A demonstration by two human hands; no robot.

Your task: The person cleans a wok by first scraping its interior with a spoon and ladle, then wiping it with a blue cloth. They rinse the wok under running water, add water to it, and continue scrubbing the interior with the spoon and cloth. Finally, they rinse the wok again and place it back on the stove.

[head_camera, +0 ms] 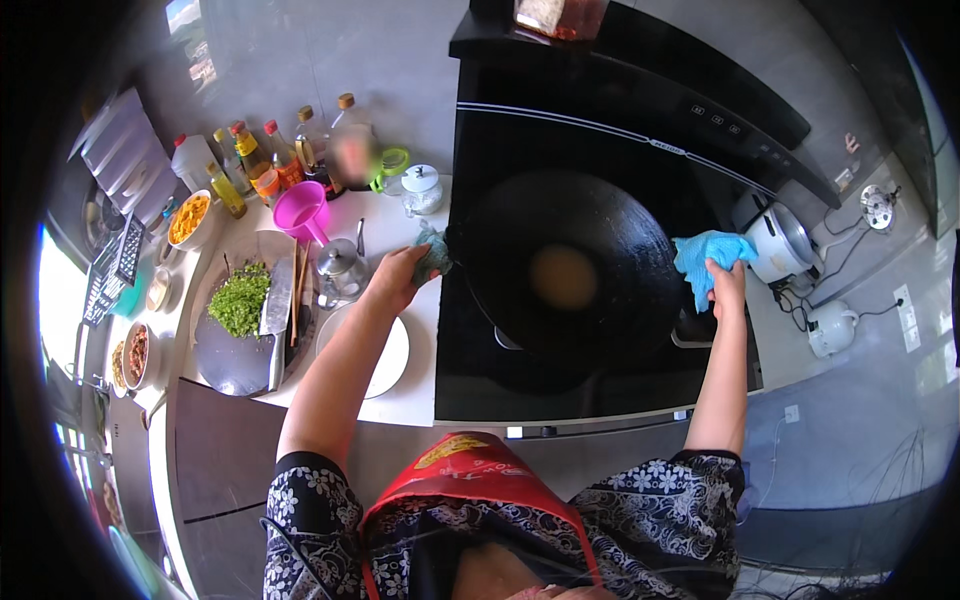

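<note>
A large black wok (525, 206) sits on the black cooktop (487, 397), with a small round pool of brownish liquid (564, 277) at its bottom. At the wok's left rim, my left hand (396, 276) is closed on a crumpled grey-green cloth (433, 253). My right hand (726, 286) grips a light blue cloth (709, 255) against the opposite rim. The cloths hide the wok's handles, if it has any. A white plate (390, 364) lies partly under my left forearm.
A round cutting board (217, 360) holds chopped greens (241, 300), a cleaver (279, 300) and chopsticks (301, 292). Behind stand a pink ladle (304, 210) and several sauce bottles (281, 154). A white pot (776, 244) and corded appliance (831, 328) are right. The range hood (720, 112) overhangs the back.
</note>
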